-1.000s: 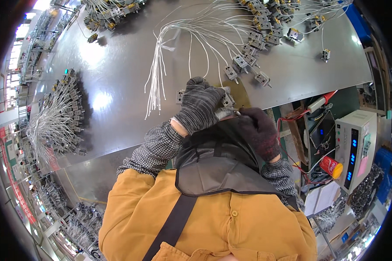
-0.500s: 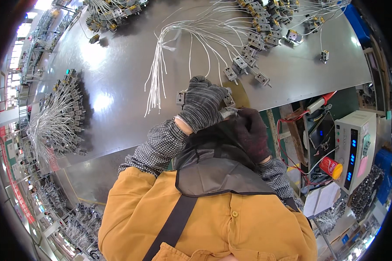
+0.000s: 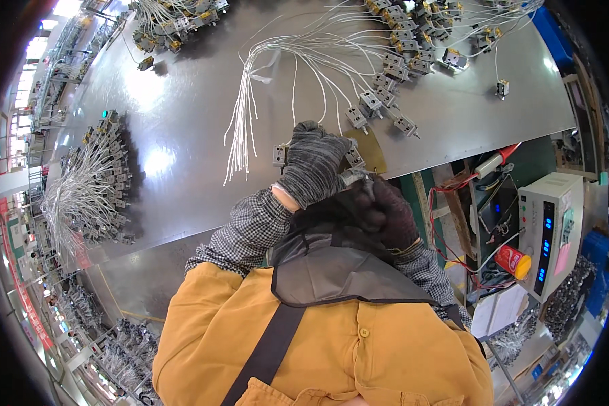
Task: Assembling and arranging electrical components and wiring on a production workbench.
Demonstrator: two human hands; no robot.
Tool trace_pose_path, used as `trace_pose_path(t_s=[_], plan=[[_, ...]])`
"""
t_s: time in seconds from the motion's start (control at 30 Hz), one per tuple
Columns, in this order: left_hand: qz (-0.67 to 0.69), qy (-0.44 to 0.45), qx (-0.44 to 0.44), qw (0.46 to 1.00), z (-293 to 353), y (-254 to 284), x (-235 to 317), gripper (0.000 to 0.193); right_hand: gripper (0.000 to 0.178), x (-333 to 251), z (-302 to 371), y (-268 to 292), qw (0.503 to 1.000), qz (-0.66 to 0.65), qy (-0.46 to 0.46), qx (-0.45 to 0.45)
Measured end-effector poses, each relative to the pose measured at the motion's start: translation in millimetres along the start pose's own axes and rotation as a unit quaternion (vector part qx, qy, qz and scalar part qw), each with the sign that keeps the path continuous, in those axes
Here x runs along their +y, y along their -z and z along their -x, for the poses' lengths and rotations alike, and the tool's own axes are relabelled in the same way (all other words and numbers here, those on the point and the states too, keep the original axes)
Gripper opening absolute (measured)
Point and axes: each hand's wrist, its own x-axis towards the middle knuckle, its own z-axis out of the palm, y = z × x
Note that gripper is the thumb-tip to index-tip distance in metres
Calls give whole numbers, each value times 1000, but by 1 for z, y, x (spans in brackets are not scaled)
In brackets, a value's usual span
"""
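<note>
My left hand (image 3: 313,164), in a grey knit glove, is closed at the table's front edge, palm hidden. A small metal block (image 3: 354,158) shows at its fingertips; I cannot tell whether it is gripped. Another metal block (image 3: 280,155) sits on the other side of this hand. My right hand (image 3: 390,215), in a dark maroon glove, is curled beside the left fingertips, over the dark apron (image 3: 338,264). What its fingers hold, if anything, is hidden. Beyond my hands, white wires (image 3: 254,64) fan across to several metal blocks (image 3: 370,101).
On the metal table (image 3: 203,101), more wired blocks form a bunch (image 3: 105,179) at left and a pile (image 3: 176,24) at the far left. To the right stand a white instrument (image 3: 551,230) with blue digits, a red can (image 3: 513,261) and red cables (image 3: 434,210). A brownish plate (image 3: 371,150) lies near my hands.
My right hand has drawn slightly down and away from the left fingertips, its fingers more curled. More of the brownish plate shows. The left hand stays almost in place.
</note>
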Motion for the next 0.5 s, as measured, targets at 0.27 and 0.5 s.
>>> trace_pose_path(t_s=[0.27, 0.5], plan=[[32, 41, 14, 999, 3, 0, 6, 64, 50, 5, 5, 1, 958, 190, 74, 202], [-70, 55, 93, 992, -2, 8, -31, 91, 40, 5, 7, -20, 971, 158, 37, 176]])
